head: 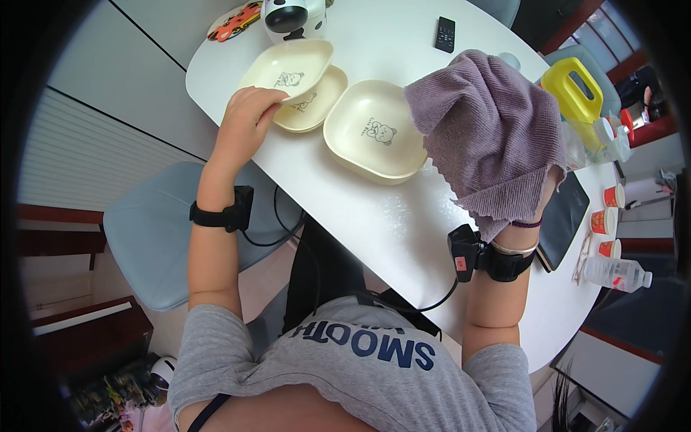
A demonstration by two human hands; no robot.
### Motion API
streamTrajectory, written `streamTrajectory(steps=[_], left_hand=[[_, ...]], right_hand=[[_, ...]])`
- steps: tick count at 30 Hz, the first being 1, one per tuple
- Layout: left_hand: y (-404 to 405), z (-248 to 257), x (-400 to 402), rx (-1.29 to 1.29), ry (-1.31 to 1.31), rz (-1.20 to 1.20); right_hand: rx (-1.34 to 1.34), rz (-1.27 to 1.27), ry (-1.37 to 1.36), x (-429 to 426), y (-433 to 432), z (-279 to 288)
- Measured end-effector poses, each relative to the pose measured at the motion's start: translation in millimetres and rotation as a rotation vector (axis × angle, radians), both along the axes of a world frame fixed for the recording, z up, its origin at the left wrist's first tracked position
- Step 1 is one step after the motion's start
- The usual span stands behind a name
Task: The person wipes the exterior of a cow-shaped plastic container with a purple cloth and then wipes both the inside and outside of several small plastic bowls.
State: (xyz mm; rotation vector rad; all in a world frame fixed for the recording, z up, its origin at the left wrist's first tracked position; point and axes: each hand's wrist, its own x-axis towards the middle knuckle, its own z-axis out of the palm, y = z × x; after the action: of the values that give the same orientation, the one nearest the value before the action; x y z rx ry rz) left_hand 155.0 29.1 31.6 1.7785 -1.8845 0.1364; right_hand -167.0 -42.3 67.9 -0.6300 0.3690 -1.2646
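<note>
My left hand (244,123) grips the near edge of a cream dish (291,60) with a bear drawing, thumb on top. That dish is tilted and overlaps another cream dish (330,90), which appears stacked on one more. To its right sits a separate rounded-square cream dish or stack (372,154), also printed with a bear. A mauve ribbed cloth (486,119) drapes over my right hand (549,186), hiding the fingers; its left corner hangs over the right rim of the separate dish.
A black remote control (445,34) and a spotted white figure (297,19) lie farther back on the white table (378,216). On the right are a yellow-handled jug (580,89), a black notebook (561,221), paper cups (603,222) and a plastic bottle (615,274). A blue-grey chair (156,232) stands left.
</note>
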Motion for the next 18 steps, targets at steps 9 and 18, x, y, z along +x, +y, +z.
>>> streamTrajectory(steps=[9, 18], left_hand=[[3.1, -19.7, -6.9, 0.017, -0.145, -0.020], [6.2, 15.8, -87.6, 0.036, -0.064, -0.442]], right_hand=[[-0.177, 0.015, 0.019, 1.8, -4.9, 2.4], [-0.254, 0.033, 0.019, 3.8, -7.9, 4.6]])
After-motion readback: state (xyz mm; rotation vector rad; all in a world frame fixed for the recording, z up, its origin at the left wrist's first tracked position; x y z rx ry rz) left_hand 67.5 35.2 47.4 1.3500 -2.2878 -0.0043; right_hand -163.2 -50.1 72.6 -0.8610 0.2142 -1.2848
